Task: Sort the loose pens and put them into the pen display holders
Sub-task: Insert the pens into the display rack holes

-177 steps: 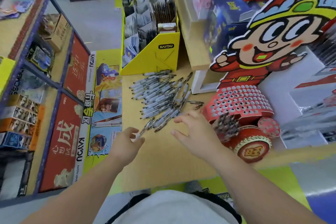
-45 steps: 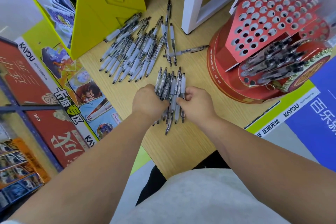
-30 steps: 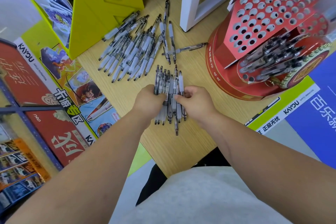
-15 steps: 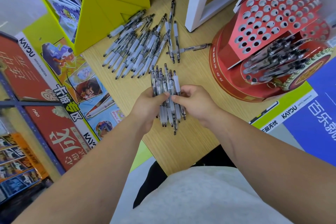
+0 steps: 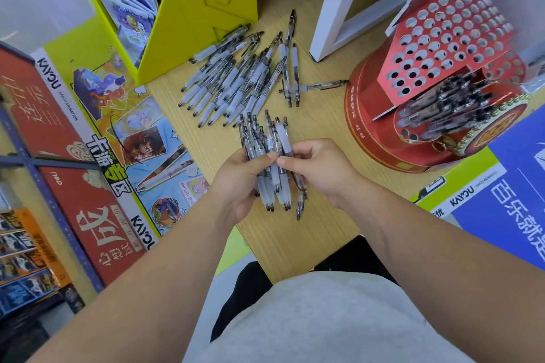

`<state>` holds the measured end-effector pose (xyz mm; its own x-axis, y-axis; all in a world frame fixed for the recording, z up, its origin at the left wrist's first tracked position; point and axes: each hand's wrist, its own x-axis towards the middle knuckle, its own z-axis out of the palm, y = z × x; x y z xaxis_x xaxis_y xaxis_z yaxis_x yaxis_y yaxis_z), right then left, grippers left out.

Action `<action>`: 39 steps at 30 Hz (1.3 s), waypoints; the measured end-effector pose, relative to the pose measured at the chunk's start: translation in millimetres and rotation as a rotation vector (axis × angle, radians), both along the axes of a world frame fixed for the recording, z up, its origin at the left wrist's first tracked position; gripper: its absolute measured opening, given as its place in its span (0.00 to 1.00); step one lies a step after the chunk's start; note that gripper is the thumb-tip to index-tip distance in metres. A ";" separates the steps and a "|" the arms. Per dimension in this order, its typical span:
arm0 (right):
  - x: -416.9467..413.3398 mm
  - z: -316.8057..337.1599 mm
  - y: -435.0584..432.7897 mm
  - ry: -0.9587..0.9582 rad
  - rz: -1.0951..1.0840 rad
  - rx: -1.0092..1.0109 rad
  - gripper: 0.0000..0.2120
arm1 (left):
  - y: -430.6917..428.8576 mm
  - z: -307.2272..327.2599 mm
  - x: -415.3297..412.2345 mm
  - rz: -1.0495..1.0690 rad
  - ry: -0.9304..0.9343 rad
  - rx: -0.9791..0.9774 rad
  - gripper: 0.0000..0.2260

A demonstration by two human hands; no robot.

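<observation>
1. Since a second and a half ago, the bundle of pens [image 5: 272,162] has been drawn tighter between the hands, over the near table [image 5: 295,247].
2. Left hand [image 5: 236,180] curls round the bundle; right hand [image 5: 321,171] pinches its other side, thumbs nearly touching.
3. Loose pens [image 5: 233,82] lie beyond, beside the yellow box [image 5: 203,18].
4. Red pen holder [image 5: 365,115] stands far right, partly stocked.

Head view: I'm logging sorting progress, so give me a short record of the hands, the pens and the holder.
left hand: grips the pen bundle
right hand: pinches the same bundle
pen bundle: between both hands, pens roughly parallel
loose pens: piled on the table by the yellow display box
red holder: panel holes empty; stocked pens in lower drum
</observation>
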<state>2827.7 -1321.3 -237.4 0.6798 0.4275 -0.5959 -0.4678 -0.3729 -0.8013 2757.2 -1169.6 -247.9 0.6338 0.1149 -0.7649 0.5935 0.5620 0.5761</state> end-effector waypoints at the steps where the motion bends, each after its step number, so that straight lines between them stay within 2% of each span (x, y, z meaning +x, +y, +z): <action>1: -1.5 3.1 -0.3 -0.004 0.005 -0.002 0.05 | 0.9 1.8 -1.6 -0.003 -0.010 -0.008 0.12; 6: -12.1 25.2 -4.7 -0.007 0.046 -0.033 0.11 | 0.0 18.8 -13.7 -0.018 -0.055 -0.073 0.11; 9: -19.5 44.0 -9.8 -0.027 0.070 -0.031 0.08 | -3.8 30.3 -24.7 -0.007 -0.103 -0.127 0.11; 13: -30.4 61.4 -17.4 -0.037 0.077 -0.036 0.04 | -12.6 40.1 -36.2 -0.029 -0.144 -0.133 0.15; 20: -55.4 90.1 -32.0 -0.097 0.151 -0.127 0.09 | -27.8 53.4 -48.3 -0.001 -0.147 -0.171 0.25; 27: -58.9 111.8 -61.7 -0.261 0.152 -0.291 0.17 | -45.0 63.9 -51.1 0.039 -0.161 -0.145 0.21; 33: -35.1 125.7 -102.5 -0.336 0.136 -0.328 0.15 | -65.3 80.9 -48.9 0.146 -0.168 -0.141 0.17; 37: -11.6 124.3 -132.8 -0.382 0.215 -0.286 0.09 | -93.5 93.2 -42.2 0.221 -0.165 -0.110 0.17; 39: -0.3 123.7 -150.2 -0.404 0.279 -0.256 0.09 | -112.4 99.1 -35.6 0.264 -0.167 -0.099 0.17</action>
<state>2827.4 -1471.5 -113.7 0.7578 0.5000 -0.4193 0.0025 -0.6448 -0.7644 2721.5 -1282.0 -148.8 0.7094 0.2226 -0.6688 0.3217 0.7420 0.5881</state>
